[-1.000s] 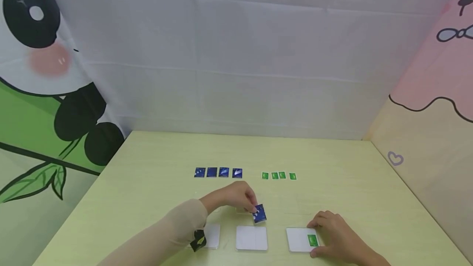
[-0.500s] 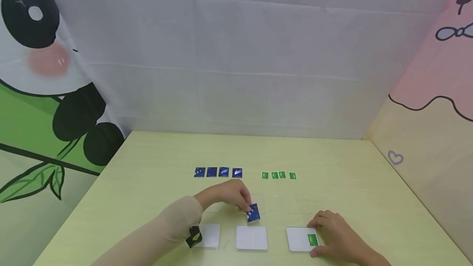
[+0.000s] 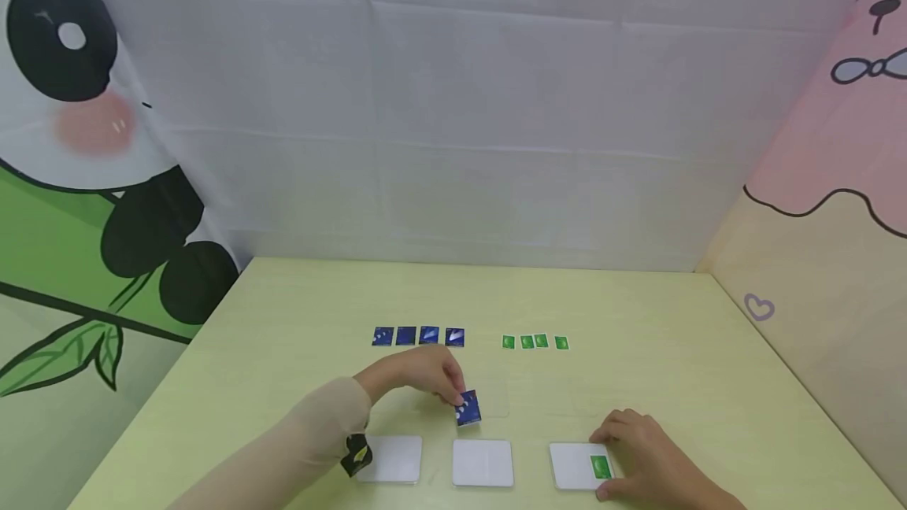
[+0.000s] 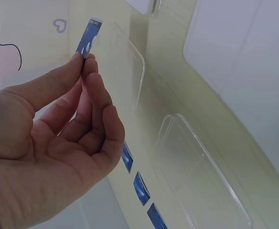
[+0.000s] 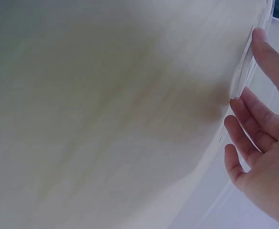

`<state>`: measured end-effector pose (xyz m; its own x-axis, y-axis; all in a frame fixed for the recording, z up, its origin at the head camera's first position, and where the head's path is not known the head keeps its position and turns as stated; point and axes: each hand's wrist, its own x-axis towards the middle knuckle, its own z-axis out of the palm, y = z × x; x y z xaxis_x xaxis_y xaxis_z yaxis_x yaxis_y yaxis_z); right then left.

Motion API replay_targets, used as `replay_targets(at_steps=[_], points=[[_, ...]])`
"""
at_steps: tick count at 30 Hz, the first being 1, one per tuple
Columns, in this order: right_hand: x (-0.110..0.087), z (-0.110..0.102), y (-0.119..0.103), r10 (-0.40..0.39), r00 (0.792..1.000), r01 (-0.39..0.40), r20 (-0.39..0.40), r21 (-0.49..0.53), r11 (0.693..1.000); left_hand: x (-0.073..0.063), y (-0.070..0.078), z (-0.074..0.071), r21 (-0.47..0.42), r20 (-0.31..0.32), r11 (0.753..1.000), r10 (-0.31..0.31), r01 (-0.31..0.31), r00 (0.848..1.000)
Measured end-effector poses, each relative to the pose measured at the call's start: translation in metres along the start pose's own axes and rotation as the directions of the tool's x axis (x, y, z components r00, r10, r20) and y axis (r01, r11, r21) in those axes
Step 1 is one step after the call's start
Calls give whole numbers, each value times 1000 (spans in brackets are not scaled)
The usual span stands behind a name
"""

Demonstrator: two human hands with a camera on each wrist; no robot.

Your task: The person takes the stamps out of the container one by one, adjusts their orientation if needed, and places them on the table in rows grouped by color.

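My left hand (image 3: 428, 372) pinches a small blue card (image 3: 468, 408) between thumb and fingertips, its other fingers curled. The card stands tilted above the table in front of the middle flat white box (image 3: 483, 463); in the left wrist view the same card (image 4: 89, 37) shows nearly edge-on. My right hand (image 3: 643, 455) holds the right-hand flat white box (image 3: 570, 466) by its edges, thumb at the near side and fingers at the far side. A small green card (image 3: 600, 467) lies on that box near its right end. The left flat white box (image 3: 394, 459) lies beside my left sleeve.
Several blue cards (image 3: 406, 335) lie in a row farther back, with several green cards (image 3: 527, 342) to their right. Clear plastic lids (image 4: 201, 171) lie on the table between the rows and the boxes. A white cloth wall (image 3: 453, 132) stands behind the table.
My left hand has moved left with the blue card, from the right of the middle box to above its left part. The right hand keeps its hold on the right-hand box.
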<state>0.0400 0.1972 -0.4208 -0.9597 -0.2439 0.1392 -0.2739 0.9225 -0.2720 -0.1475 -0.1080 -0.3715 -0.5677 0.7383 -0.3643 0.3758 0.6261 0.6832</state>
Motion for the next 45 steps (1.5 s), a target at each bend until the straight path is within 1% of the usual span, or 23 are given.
replay_targets(at_steps=[5, 11, 14, 18, 22, 26, 32, 35, 36, 40, 43, 45], points=[[2, -2, -1, -5, 1000, 5, 2, 3, 1000, -5, -7, -8, -10, -4, 1000, 5, -5, 1000], [0, -1, 0, 21, 998, -26, 65, 72, 997, -13, -16, -12, -19, -10, 1000, -18, 18, 1000], [2, -1, 0, 23, 997, -29, 75, 79, 996, -17, -18, -17, -13, -24, 999, -37, 37, 999], [2, -1, -1, 34, 996, -41, 86, 74, 996, -21, -18, -23, -14, -27, 998, -54, 54, 998], [3, -3, -3, 53, 993, -61, 108, 75, 995, -25, -20, -28, -1, -33, 999, -46, 46, 998], [3, -4, -4, 55, 992, -63, 110, 67, 996, -29, -24, -33, 9, -27, 999, -34, 34, 999], [2, -2, -3, 41, 995, -46, 86, 64, 997, -30, -33, -37, -2, -36, 998, -67, 67, 997], [2, -2, -3, 45, 994, -52, 96, 68, 996, -31, -38, -40, 3, -30, 997, -80, 80, 996], [2, -2, -3, 46, 994, -53, 100, 69, 996, -32, -39, -41, 14, -23, 997, -74, 74, 997], [3, -2, -2, 40, 994, -48, 106, 71, 996, -34, -44, -45, 20, -15, 995, -99, 99, 995], [2, -2, -3, 32, 995, -40, 98, 73, 997, -35, -49, -46, 1, -31, 992, -128, 128, 991], [2, -3, -3, 26, 995, -33, 92, 76, 997, -36, -52, -47, -6, -41, 991, -131, 131, 990]])
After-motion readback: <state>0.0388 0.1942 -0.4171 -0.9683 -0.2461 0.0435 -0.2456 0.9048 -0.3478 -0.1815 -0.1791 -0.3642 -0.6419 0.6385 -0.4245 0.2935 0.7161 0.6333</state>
